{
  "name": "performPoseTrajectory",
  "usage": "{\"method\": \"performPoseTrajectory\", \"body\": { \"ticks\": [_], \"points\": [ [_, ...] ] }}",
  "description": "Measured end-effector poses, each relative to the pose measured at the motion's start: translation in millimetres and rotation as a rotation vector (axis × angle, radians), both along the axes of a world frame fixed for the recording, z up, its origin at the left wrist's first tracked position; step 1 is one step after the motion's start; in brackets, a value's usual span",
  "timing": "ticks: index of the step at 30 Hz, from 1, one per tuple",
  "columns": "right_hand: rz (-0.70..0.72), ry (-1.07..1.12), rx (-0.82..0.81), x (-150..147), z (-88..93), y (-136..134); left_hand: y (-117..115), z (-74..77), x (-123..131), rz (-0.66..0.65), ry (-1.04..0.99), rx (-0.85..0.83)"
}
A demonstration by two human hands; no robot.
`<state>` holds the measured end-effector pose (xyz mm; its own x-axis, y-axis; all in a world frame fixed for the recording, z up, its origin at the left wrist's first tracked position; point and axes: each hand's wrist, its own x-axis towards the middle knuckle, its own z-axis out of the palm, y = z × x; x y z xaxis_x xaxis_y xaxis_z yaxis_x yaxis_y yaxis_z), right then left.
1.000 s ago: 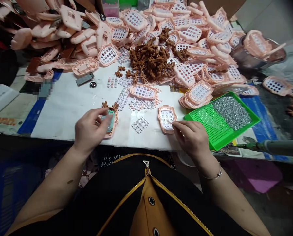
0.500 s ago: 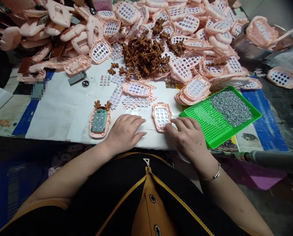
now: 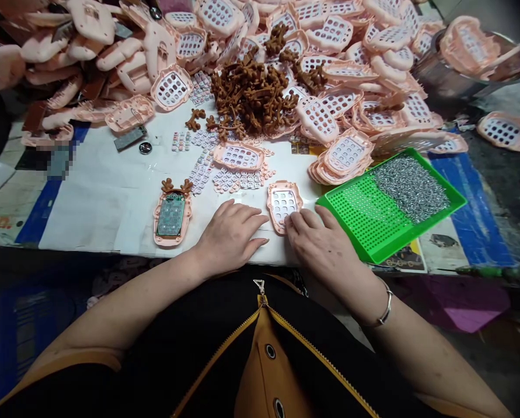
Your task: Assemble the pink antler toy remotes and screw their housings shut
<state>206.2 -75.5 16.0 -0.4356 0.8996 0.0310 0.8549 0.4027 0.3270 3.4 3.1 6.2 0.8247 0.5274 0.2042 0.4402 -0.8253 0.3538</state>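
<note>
In the head view, a pink plastic shell (image 3: 284, 203) with a grid of key holes lies on the white work surface. My right hand (image 3: 323, 241) is at its lower right corner, fingers curled in and fingertips on the rim; the thumb is mostly hidden. Just left of the shell, my left hand (image 3: 233, 235) rests with fingers stretched out and apart, holding nothing. Further left lies another shell (image 3: 172, 238) fitted with a green circuit board (image 3: 171, 215) and brown antler pieces (image 3: 176, 186) at its top.
A green perforated tray (image 3: 364, 223) with many small metal screws (image 3: 412, 188) is on the right. Behind are white key pieces (image 3: 237, 180), a heap of brown antlers (image 3: 251, 98) and piles of pink shells (image 3: 329, 35). A metal pot (image 3: 443, 87) stands at back right.
My right hand has shifted slightly left, with its fingers more drawn together over the shell's corner. My left hand has edged right towards the shell. The view has shifted slightly.
</note>
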Motion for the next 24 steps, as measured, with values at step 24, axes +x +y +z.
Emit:
{"method": "performPoseTrajectory", "body": {
  "ticks": [24],
  "points": [
    [0.233, 0.557, 0.444, -12.7, -28.3, -8.7, 0.6, 21.5, 12.2, 0.373, -0.789, -1.635]
  ]
}}
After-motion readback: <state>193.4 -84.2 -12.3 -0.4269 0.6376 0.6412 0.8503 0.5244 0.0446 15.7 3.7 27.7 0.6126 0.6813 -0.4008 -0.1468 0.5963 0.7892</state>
